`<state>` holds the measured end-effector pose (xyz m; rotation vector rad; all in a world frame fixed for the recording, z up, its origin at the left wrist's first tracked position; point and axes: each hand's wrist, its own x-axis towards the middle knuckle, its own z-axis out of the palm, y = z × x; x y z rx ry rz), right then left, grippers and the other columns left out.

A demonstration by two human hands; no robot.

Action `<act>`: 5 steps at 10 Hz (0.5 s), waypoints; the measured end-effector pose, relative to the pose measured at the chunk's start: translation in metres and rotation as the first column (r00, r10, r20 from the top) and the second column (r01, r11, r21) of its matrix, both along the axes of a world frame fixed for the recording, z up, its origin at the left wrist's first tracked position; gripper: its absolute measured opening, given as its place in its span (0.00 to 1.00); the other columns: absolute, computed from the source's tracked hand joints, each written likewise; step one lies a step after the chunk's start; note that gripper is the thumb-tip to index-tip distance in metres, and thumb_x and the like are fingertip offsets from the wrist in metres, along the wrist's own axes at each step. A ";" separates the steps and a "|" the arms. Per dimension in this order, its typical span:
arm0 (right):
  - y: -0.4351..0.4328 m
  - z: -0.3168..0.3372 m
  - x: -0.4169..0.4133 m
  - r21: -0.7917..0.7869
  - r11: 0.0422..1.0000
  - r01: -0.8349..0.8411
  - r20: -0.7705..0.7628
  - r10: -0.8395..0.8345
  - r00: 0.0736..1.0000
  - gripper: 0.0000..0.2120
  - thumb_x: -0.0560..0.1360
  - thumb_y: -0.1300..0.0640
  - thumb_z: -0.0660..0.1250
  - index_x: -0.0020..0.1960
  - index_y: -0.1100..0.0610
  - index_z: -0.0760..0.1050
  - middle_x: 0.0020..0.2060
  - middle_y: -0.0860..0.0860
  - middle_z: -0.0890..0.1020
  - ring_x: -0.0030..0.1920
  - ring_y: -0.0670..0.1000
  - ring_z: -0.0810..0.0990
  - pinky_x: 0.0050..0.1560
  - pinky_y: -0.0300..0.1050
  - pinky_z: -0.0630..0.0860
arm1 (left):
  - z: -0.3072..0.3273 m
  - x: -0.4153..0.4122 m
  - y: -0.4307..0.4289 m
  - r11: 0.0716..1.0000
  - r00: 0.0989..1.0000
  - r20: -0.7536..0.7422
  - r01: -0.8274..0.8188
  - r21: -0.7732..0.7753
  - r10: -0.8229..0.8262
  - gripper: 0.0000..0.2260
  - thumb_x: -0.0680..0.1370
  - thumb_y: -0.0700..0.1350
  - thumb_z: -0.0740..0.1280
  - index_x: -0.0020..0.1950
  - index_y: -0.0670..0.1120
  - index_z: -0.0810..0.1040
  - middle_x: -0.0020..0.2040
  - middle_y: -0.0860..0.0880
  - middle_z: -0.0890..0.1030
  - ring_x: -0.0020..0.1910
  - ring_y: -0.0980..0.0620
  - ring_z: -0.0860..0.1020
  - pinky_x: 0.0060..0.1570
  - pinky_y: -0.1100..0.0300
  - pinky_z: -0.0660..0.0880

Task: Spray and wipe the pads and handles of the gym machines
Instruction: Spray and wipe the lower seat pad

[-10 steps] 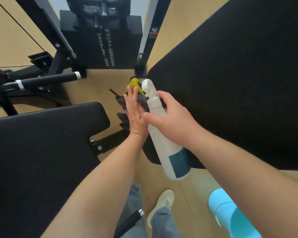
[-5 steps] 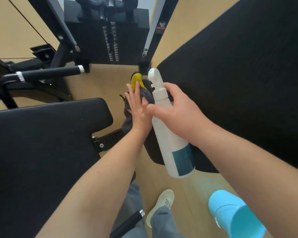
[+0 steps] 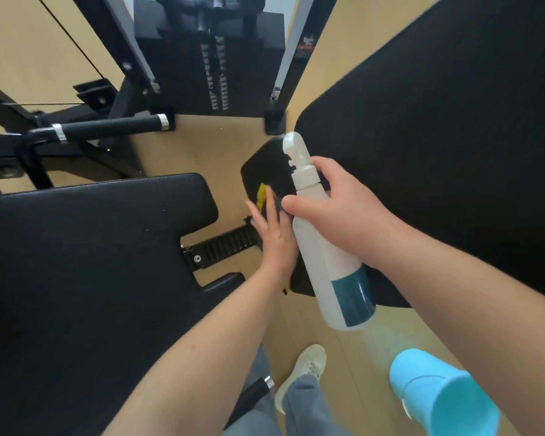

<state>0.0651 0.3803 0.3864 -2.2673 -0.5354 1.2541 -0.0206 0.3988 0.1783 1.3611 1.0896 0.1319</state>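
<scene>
Pale wooden flooring [image 3: 208, 149] runs between black gym machines, and I use the small black upholstered pad [image 3: 266, 171] at the middle as my landmark. My left hand [image 3: 272, 232] lies flat with fingers spread on that pad's near side, pressing down a dark grey cloth with a yellow patch [image 3: 261, 196]. Just right of the pad, my right hand [image 3: 343, 209] is wrapped around the neck of a white plastic spray bottle with a teal label [image 3: 324, 247], nozzle aimed away; a black foam-grip handle [image 3: 114, 127] sits well to the pad's left.
</scene>
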 end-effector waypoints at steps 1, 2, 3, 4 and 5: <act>0.000 -0.003 -0.004 0.054 0.998 0.008 -0.003 -0.008 1.000 0.25 0.77 0.44 0.73 0.70 0.37 0.66 0.51 0.39 0.80 0.48 0.44 0.83 0.43 0.41 0.79 | -0.027 0.036 0.053 0.989 0.999 -0.038 -0.015 0.149 0.021 0.27 0.86 0.58 0.59 0.77 0.75 0.47 0.83 0.58 0.40 0.76 0.56 0.29 0.77 0.44 0.38; -0.002 -0.004 -0.006 0.088 0.996 0.005 0.005 -0.005 1.000 0.24 0.77 0.44 0.73 0.68 0.37 0.66 0.51 0.39 0.80 0.49 0.43 0.83 0.43 0.41 0.78 | -0.044 0.039 0.073 0.993 0.997 -0.037 -0.068 0.097 0.072 0.29 0.81 0.70 0.56 0.80 0.68 0.52 0.84 0.55 0.47 0.81 0.51 0.37 0.79 0.43 0.41; -0.011 -0.003 -0.005 0.105 0.994 0.011 0.010 -0.012 1.000 0.23 0.78 0.45 0.73 0.65 0.35 0.64 0.51 0.39 0.79 0.49 0.43 0.82 0.43 0.40 0.78 | -0.035 0.021 0.059 0.970 0.975 0.047 -0.211 -0.124 0.218 0.42 0.69 0.82 0.52 0.80 0.66 0.57 0.83 0.52 0.56 0.82 0.45 0.53 0.78 0.40 0.52; -0.026 0.000 -0.009 0.109 0.994 0.012 0.003 -0.012 1.000 0.23 0.77 0.44 0.73 0.65 0.33 0.63 0.50 0.37 0.78 0.48 0.44 0.82 0.41 0.38 0.77 | -0.029 0.007 0.029 0.959 0.968 0.004 -0.247 -0.142 0.250 0.27 0.84 0.62 0.56 0.78 0.72 0.44 0.84 0.50 0.54 0.81 0.41 0.57 0.76 0.35 0.58; -0.047 0.001 -0.017 0.100 0.995 0.002 0.013 -0.003 1.000 0.25 0.77 0.44 0.73 0.68 0.34 0.64 0.50 0.37 0.78 0.49 0.44 0.82 0.41 0.39 0.77 | -0.035 -0.008 -0.006 0.956 0.963 -0.042 -0.268 -0.119 0.265 0.28 0.85 0.59 0.58 0.63 0.88 0.42 0.83 0.49 0.55 0.79 0.37 0.61 0.72 0.30 0.63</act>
